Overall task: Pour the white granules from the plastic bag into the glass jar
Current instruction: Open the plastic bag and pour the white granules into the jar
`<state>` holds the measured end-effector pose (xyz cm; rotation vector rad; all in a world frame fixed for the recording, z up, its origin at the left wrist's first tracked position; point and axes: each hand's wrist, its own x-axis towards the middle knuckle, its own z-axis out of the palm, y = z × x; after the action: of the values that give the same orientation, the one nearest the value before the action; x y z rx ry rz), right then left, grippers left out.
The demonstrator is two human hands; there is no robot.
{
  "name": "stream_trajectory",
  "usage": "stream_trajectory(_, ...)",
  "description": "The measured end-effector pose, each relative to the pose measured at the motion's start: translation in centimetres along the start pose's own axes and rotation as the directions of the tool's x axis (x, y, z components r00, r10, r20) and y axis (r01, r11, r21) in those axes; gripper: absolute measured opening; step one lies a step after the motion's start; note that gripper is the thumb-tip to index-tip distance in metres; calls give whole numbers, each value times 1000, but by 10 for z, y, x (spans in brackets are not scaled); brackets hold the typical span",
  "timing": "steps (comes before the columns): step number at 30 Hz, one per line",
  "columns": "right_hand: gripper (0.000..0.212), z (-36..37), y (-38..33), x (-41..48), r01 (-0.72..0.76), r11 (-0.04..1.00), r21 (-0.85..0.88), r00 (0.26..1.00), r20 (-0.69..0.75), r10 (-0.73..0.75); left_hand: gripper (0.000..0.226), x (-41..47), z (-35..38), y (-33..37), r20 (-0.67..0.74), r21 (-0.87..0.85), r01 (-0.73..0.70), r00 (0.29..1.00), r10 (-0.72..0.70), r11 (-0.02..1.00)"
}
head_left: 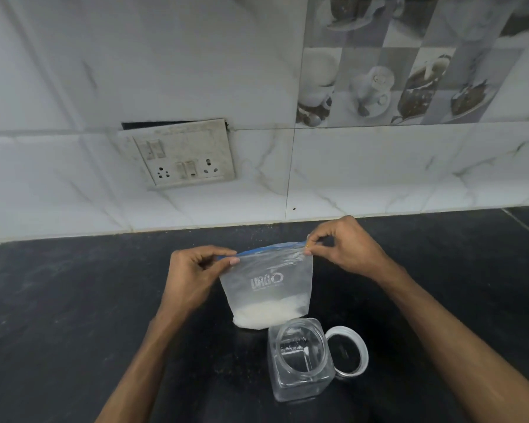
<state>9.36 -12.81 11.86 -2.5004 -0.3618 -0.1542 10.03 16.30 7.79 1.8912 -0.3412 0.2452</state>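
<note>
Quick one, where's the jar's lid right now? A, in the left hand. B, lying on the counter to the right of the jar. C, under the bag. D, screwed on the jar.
B: the lid lies flat on the counter just right of the jar, whose mouth is open.
</note>
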Motion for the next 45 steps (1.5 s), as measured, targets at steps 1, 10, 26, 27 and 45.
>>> stream_trajectory(1,9,0,-3,0,4,1000,-2,1000,-7,-4,24,0,-2,-1,-6,-10,10,1000,-11,1000)
stream_trajectory(10,9,-10,-43,9,178,983,-43,978,-102,-182,24,0,-23,0,51,155,-145,989,139,977)
stream_trajectory(26,40,-28,-52,-12,154,982,-113,981,-102,-166,15,19,32,68,277,471,-154,961,21,869)
stream_trajectory(27,59,-27,-49,-18,112,993,-48,982,-150,-118,15,19,32,71,269,480,-157,963,25,863)
stream_trajectory(45,18,40,-1,-40,-221,840,496,934,-142,329,14,10,-6,72,25,309,-186,982,188,933)
